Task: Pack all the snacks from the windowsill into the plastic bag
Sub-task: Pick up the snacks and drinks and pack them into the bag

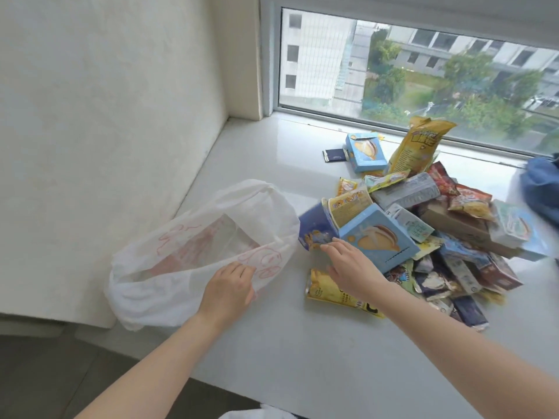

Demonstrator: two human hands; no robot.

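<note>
Left hand [230, 287] pinches the plastic bag [193, 252] mouth open at lower left — right hand [348, 264], fingers spread, touches a blue cup [316, 231] to load it.

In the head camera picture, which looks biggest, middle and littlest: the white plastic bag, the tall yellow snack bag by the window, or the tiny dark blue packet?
1. White plastic bag, biggest by far, though also nearer the camera.
2. Tall yellow snack bag.
3. Dark blue packet, littlest.
</note>
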